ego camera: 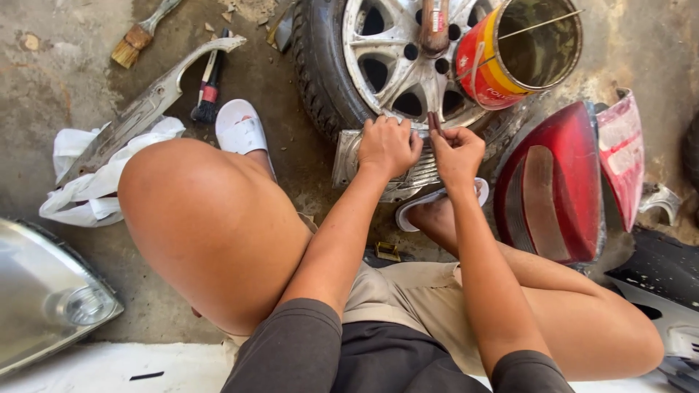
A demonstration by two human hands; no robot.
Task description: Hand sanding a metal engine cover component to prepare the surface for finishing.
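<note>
Head view: left hand (388, 148) grips ribbed grey metal plate (419, 175), long axis left-right across the floor; right hand (457, 154) pinches thin brown stick (434, 122) pointing away.

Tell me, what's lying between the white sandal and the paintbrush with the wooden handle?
In the head view, a small black brush and a long curved metal trim piece lie between the white sandal and the wooden-handled paintbrush.
</note>
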